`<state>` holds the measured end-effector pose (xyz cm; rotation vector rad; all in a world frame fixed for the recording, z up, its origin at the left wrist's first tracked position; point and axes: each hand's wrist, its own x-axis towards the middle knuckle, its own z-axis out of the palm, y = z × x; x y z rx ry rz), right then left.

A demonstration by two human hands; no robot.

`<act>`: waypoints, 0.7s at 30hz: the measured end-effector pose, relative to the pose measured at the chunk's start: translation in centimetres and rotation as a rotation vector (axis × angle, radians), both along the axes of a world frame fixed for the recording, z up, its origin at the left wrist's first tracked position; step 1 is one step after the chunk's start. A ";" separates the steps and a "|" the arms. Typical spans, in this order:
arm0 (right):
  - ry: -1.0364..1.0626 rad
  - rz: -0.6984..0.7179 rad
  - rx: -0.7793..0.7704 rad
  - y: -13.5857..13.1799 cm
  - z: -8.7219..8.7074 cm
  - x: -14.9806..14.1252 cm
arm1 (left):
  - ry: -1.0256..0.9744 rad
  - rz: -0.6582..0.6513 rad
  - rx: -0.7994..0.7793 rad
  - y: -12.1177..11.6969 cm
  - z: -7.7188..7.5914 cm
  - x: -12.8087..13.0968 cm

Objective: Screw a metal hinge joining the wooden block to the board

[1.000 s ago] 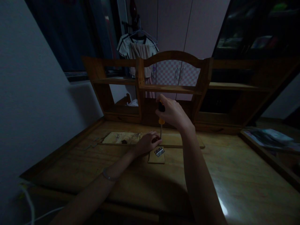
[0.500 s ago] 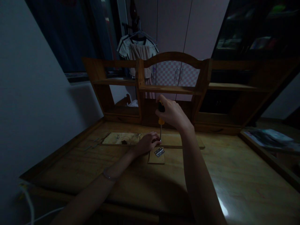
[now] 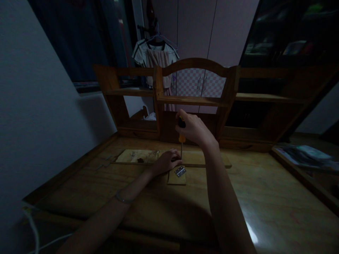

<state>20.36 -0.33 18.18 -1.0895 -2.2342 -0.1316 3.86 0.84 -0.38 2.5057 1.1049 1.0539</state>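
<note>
My right hand [image 3: 194,128] is closed around the yellow and black handle of a screwdriver [image 3: 182,138], which stands upright with its shaft pointing down. Its tip ends beside the fingertips of my left hand [image 3: 166,162], on a long thin wooden board [image 3: 194,159]. My left hand rests on that board, fingers bent and drawn together near the tip; whatever is between them is hidden. Just in front lies a small square piece of wood [image 3: 177,180], with a silver metal hinge [image 3: 180,171] sitting askew on it.
Wooden shelving [image 3: 190,102] rises along the back of the desk [image 3: 238,190]. Several thin metal pieces [image 3: 103,164] lie at the left. Papers or books [image 3: 307,155] are stacked at the right, and a white cable [image 3: 33,225] hangs at the lower left.
My right hand and the screwdriver have dropped very slightly. My left hand, the board and the hinge stay where they were.
</note>
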 end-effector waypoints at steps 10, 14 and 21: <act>0.012 0.005 -0.022 0.1 -0.1 0.2 | -0.048 -0.008 -0.100 -0.5 1.6 0.1; 0.011 0.008 -0.032 0.0 0.0 0.2 | -0.024 -0.021 -0.095 -0.5 1.3 0.0; 0.004 0.000 -0.045 -0.1 0.1 0.2 | -0.041 -0.003 -0.035 -0.4 0.1 0.1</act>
